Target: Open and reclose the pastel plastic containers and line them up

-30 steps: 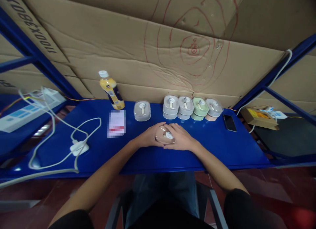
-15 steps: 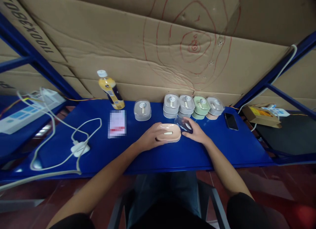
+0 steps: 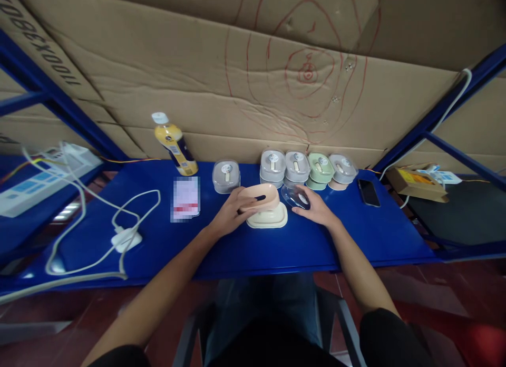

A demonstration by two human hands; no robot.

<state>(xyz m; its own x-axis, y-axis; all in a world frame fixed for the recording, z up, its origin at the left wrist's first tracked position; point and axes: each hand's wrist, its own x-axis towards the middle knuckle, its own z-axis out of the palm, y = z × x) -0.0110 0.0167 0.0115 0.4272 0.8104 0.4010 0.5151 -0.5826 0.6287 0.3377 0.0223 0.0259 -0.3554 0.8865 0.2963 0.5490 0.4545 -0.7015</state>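
Gripped in my left hand [image 3: 229,213] is a peach-coloured tray [image 3: 265,192] with an oval slot, tilted and lifted at its right side. Below it a cream base [image 3: 269,218] with a raised middle rests on the blue table. My right hand [image 3: 317,209] has its fingers closed on a clear plastic lid [image 3: 294,196], held low over the table just right of the base. Behind the lid stand the lidded boxes, a grey one [image 3: 272,164] and a green one [image 3: 321,169] among them.
A lone grey box [image 3: 226,177], a yellow drink bottle [image 3: 176,145] and a blurred-out card [image 3: 185,198] are to the left. A charger [image 3: 126,239] lies with looping white cable. At right lie a phone [image 3: 369,192] and a cardboard box [image 3: 417,183]. Cardboard walls the back.
My left hand has lifted the peach tray up and to the left off the cream base, which now shows. My right hand, with the clear lid, has shifted slightly right and down.
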